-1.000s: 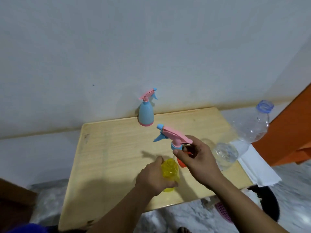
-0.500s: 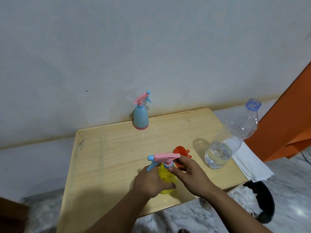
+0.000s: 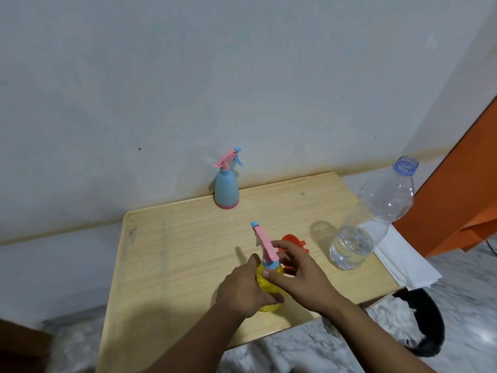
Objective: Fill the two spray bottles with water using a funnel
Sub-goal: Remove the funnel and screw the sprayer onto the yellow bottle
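Observation:
A yellow spray bottle (image 3: pixel 269 285) stands near the front of the wooden table (image 3: pixel 174 254). My left hand (image 3: pixel 246 288) grips its body. The pink and blue spray head (image 3: pixel 265 246) sits on the bottle's neck, nozzle pointing away from me, and my right hand (image 3: pixel 298 278) holds its blue collar. A red funnel (image 3: pixel 291 242) lies on the table just behind my right hand, partly hidden. A blue spray bottle (image 3: pixel 226 191) with its pink head on stands at the table's back edge. An open clear water bottle (image 3: pixel 368 224), with water in its lower part, stands at the right.
The wall rises directly behind the table. White folded paper (image 3: pixel 403 262) hangs past the table's right edge. An orange panel (image 3: pixel 462 189) stands at the far right. A black object (image 3: pixel 427 324) lies on the marble floor below the table's right corner.
The spray head, lifted clear of the yellow bottle a second ago, came down onto its neck and has turned so the nozzle points away instead of left.

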